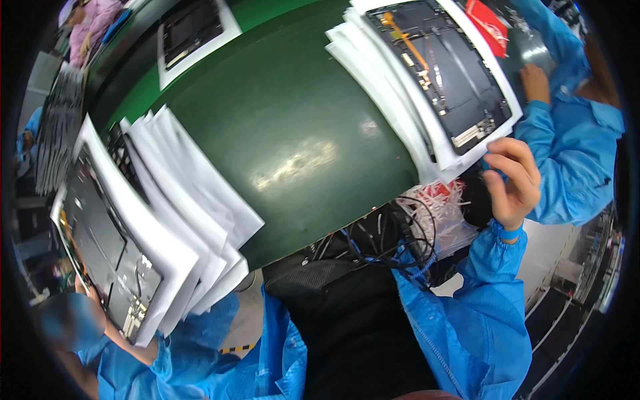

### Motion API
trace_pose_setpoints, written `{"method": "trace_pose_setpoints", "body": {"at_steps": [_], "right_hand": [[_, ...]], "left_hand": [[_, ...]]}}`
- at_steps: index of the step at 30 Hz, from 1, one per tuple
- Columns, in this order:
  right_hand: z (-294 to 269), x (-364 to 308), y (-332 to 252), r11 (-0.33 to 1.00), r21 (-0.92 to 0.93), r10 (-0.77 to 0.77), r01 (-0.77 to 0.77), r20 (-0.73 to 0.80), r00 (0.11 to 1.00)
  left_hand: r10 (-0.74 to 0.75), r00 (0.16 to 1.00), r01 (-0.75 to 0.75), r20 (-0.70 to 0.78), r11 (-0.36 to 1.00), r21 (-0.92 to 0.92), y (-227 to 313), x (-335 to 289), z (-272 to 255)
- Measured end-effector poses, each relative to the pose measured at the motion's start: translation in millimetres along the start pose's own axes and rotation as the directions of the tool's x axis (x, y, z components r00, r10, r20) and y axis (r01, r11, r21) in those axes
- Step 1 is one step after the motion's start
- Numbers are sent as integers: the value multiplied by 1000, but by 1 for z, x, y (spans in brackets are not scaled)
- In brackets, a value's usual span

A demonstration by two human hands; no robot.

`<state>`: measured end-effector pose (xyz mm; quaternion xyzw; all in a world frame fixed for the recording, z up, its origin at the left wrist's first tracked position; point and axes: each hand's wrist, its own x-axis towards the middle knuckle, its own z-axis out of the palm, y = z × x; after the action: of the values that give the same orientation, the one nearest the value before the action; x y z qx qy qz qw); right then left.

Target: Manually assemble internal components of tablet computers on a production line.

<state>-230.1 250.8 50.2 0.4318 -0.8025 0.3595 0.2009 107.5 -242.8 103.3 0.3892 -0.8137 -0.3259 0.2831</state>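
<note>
At the left, my left hand (115, 328) grips the near edge of a dark tablet-like panel (110, 243), with part of the hand hidden behind it. The panel is tilted and shows thin cables and metal connectors. White sheets (193, 200) fan out beside it, with another dark panel among them. My right hand (515, 181) is open, its fingers bent and apart, close to the near corner of the right-hand stack. On top of that stack lies a dark panel (447, 73) with an orange ribbon cable, and layered white sheets (373, 73) show beneath it.
The green table (287, 127) runs between the stacks. Another panel (190, 33) lies on white sheet at the far left. Black cables (380, 240) and a bag of shredded paper (437, 217) hang by the near edge. Blue-clad co-workers (577, 153) are close on both sides.
</note>
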Motion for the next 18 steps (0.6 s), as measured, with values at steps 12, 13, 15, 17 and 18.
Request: {"method": "trace_pose_setpoints", "body": {"at_steps": [12, 13, 15, 17, 18], "right_hand": [[-11, -21, 22, 971, -203, 158, -126, 147, 977], [-10, -20, 24, 975, -163, 174, -154, 115, 978], [-7, -19, 29, 978, -72, 199, -194, 66, 978], [-3, -24, 26, 947, 226, 255, -229, -97, 962], [-1, -22, 31, 958, 237, 202, -162, -157, 967]], "left_hand": [[380, 837, -260, -395, 910, 323, 35, -39, 26], [495, 806, -427, -326, 866, 259, 47, -48, 36], [697, 684, -694, -213, 712, 102, 54, -71, 55], [752, 656, -707, 68, 643, -293, 72, -92, 102], [779, 562, -609, 278, 617, -498, 86, -91, 125]]}}
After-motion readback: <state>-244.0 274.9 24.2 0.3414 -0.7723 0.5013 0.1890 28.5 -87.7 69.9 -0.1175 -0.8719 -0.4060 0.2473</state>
